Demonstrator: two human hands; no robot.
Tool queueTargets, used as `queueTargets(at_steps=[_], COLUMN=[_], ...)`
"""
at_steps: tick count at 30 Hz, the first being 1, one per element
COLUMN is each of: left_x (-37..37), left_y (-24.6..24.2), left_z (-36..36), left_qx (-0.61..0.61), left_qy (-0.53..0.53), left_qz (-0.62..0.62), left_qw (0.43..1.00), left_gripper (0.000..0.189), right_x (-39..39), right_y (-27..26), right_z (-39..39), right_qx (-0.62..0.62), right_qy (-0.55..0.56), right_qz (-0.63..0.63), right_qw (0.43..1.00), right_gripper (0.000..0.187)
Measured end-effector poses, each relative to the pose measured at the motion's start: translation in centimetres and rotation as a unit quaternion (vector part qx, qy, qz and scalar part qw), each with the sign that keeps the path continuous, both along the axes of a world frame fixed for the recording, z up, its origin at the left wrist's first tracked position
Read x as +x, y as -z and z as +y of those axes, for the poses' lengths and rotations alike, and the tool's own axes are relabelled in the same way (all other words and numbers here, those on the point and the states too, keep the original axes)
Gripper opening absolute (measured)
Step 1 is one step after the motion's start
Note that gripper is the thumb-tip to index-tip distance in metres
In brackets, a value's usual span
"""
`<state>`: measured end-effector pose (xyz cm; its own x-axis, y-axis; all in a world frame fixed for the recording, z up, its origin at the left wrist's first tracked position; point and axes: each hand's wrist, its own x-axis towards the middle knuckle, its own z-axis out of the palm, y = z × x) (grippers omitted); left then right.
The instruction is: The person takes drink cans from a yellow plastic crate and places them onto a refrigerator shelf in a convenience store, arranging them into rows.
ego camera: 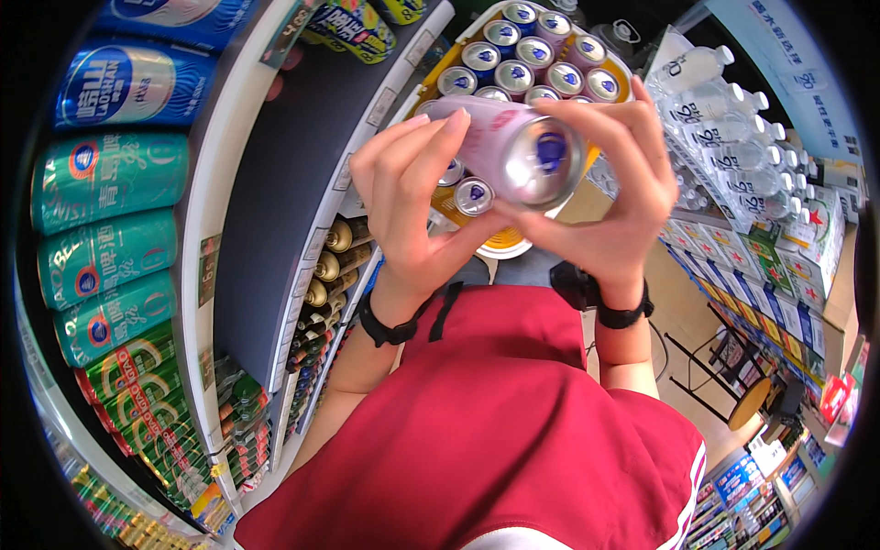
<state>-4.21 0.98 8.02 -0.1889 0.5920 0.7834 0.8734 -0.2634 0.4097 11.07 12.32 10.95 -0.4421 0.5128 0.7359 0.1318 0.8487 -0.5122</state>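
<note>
Both my hands hold one pale pink drink can (491, 141), tilted with its silver lid and dark blue tab towards the lower right. My left hand (412, 185) grips its left side with the fingertips, and my right hand (612, 172) holds it by the lid end. Behind and beneath it stands a yellow basket with a white rim (622, 65), holding many upright cans (514, 75) with silver lids and blue tabs. The held can and my hands hide part of the basket.
On the left, shelves carry blue cans (137, 82), green cans (110, 182) and lower rows of bottles. A dark shelf board (268, 172) runs beside the basket. Water bottles (729, 130) stand on stacked cartons at right. A stool (749, 404) is at lower right.
</note>
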Motion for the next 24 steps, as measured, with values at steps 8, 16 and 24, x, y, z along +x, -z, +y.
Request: queueTargets(at_steps=[8,16,24], left_x=[-0.4,-0.4,-0.6], left_y=[2.2,2.9,4.2], left_z=[-0.4,-1.0,-1.5], left_qx=[-0.12,-0.165,-0.211], left_qy=[0.017,0.032,0.037], left_qz=[-0.065,-0.102,-0.132], left_qw=[0.99,0.98,0.968], left_gripper=[0.091,0.092,0.084], right_x=[6.5,6.1,6.5], right_y=[3.3,5.5,5.6], right_z=[3.4,4.4,4.6], right_qx=[-0.055,-0.035,-0.05], right_qy=[0.074,0.102,0.096], right_qz=[-0.155,-0.218,-0.249], right_qw=[0.984,0.97,0.962], right_gripper=[0.057,0.06,0.058])
